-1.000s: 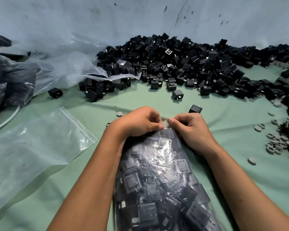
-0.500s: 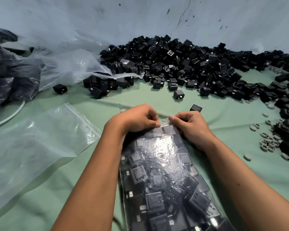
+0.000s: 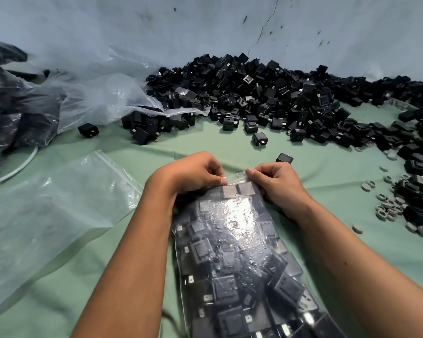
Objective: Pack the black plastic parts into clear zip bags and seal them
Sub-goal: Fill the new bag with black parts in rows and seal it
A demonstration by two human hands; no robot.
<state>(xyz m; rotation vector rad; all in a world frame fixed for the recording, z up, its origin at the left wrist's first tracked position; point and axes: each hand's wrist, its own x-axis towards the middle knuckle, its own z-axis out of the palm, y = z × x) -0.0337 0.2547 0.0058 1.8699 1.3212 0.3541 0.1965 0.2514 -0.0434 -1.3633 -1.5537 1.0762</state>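
Compared with a second ago, the two hands stand further apart along the mouth of the filled zip bag (image 3: 232,252): they were thumb to thumb then, and a short stretch of the clear zip strip (image 3: 237,176) now shows between them. The bag itself lies flatter, and a glare patch has appeared on its upper face just below the grip. The left hand (image 3: 193,172) pinches the strip at its left end, thumb and forefinger pressed together on the plastic. The right hand (image 3: 276,181) pinches the same strip at its right end, fingers curled and closed on it. The bag, full of black plastic parts, runs from the grip back toward the person, between the two forearms, resting on the green cloth (image 3: 230,147). A single loose part (image 3: 284,158) lies just beyond the right hand's knuckles. The main heap of black parts (image 3: 266,98) sits well beyond the grip. An empty zip bag (image 3: 59,203) lies flat to the left of the left forearm. Small grey rings (image 3: 386,208) lie scattered to the right of the right hand.
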